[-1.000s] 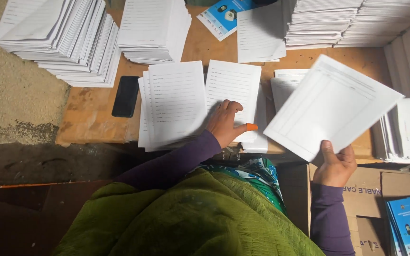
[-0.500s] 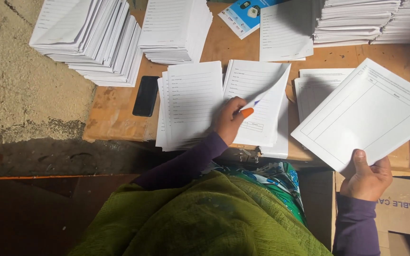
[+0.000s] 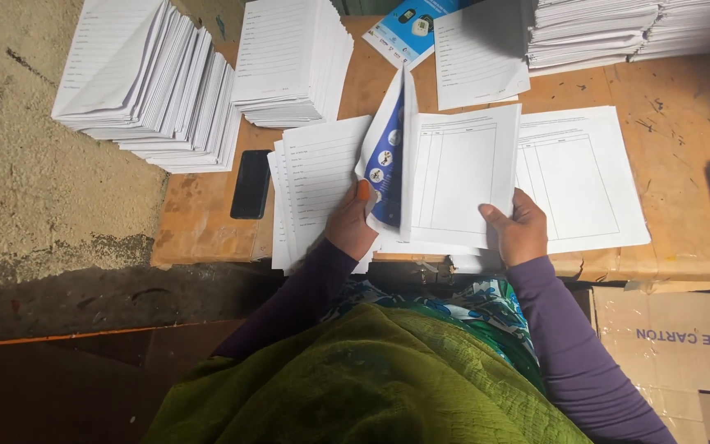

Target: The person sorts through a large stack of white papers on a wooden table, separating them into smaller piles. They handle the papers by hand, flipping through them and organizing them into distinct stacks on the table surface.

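A white ruled sheet is pinched at its lower right corner by the right hand. A blue-printed folded leaflet is clamped by the left hand, just left of the sheet. Both are held above the counter's near edge, beside a black phone.

I wore long, close-fitting purple sleeves that reached down to the wrists of both my hands. A green, coarse-woven shawl lay draped over my shoulders and front. Beneath it showed a patterned garment in blue, green and white. One fingernail was painted orange.
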